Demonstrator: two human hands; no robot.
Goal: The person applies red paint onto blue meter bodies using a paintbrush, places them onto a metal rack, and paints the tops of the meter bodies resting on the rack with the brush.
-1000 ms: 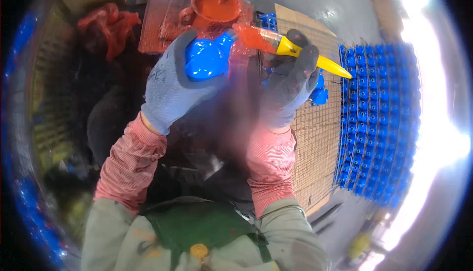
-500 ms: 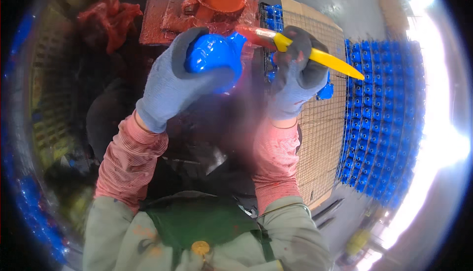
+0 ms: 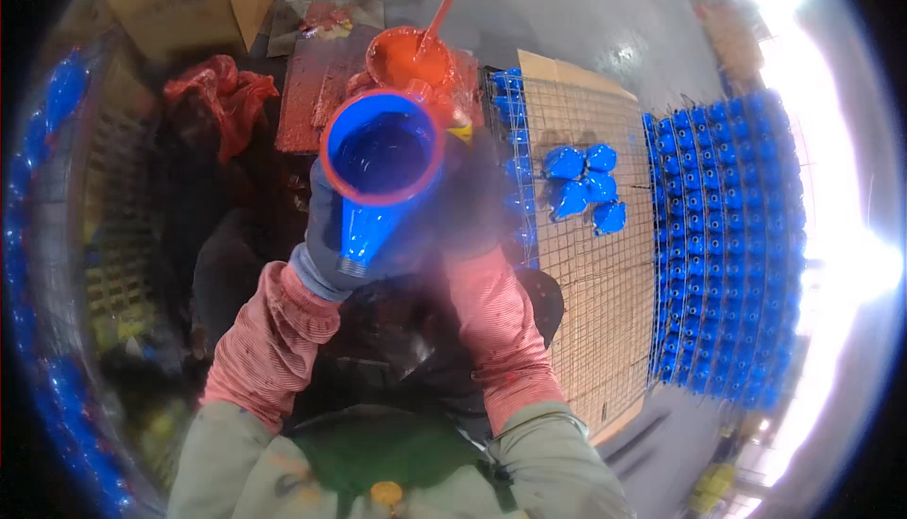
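Note:
A shiny blue hollow casting (image 3: 361, 221) has a wide round mouth with a red-painted rim, tilted up towards me. Its narrow end, ridged like a thread, points down at my body. My left hand (image 3: 324, 226), in a grey-blue glove with dark palm, is wrapped around its left side; most of the fingers are hidden behind it. My right hand (image 3: 472, 188), dark-gloved and blurred, is close against the casting's right side. A bit of the yellow paintbrush (image 3: 461, 132) shows at its top; bristles and most of the handle are hidden.
Beyond the casting, a red paint pot (image 3: 408, 58) with a stick in it stands on a red-smeared board (image 3: 307, 94). To the right, several blue castings (image 3: 584, 182) lie on a wire mesh (image 3: 595, 302) over cardboard, beside a dense blue rack (image 3: 727, 245). A carton (image 3: 184, 0) stands far left.
The casting has been turned so its wide mouth faces me and brought nearer. My right hand has moved left and inward with the paintbrush, away from the mesh. The view has shifted, showing more at the far side.

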